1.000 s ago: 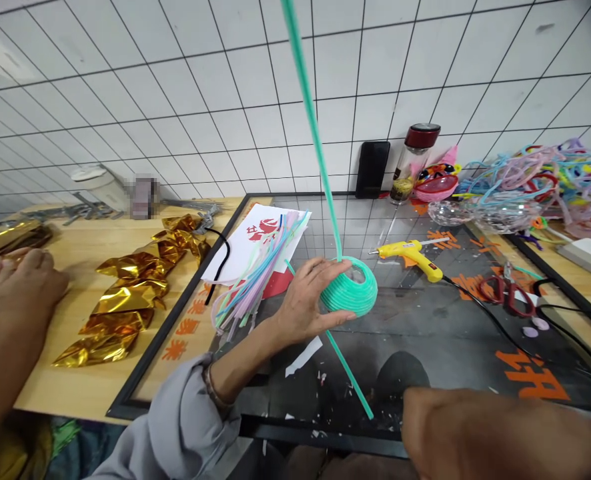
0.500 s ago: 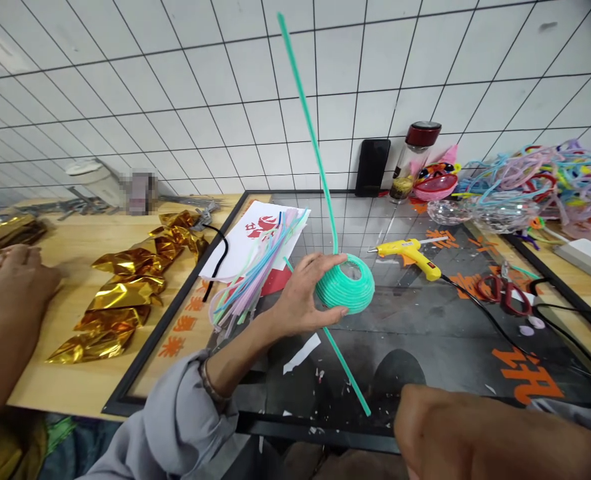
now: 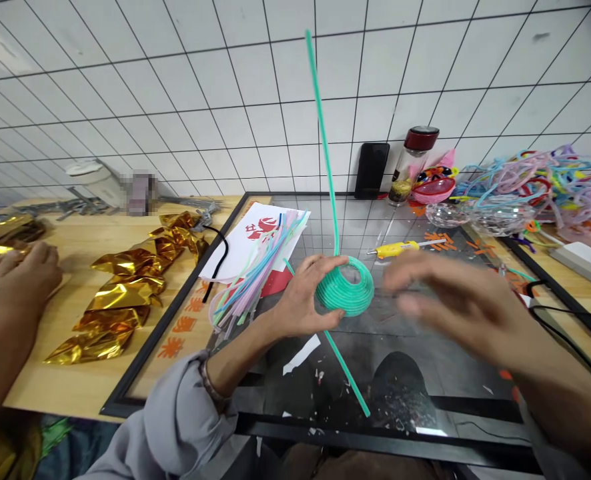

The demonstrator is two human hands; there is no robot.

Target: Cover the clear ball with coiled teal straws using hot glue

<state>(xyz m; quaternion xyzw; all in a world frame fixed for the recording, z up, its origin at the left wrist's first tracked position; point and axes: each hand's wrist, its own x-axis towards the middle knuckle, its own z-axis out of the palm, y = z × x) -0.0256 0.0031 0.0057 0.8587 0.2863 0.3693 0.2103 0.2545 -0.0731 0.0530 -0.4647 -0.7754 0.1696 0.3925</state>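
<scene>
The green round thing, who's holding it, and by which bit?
The left hand holds the green coil by its left side, fingers near the top, thumb lower down.

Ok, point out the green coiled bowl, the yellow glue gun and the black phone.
Green coiled bowl (image 3: 344, 294): head view, on its ribbed outer wall.
Yellow glue gun (image 3: 397, 249): head view, on its yellow body.
Black phone (image 3: 372, 171): head view, on its broad face.
</scene>
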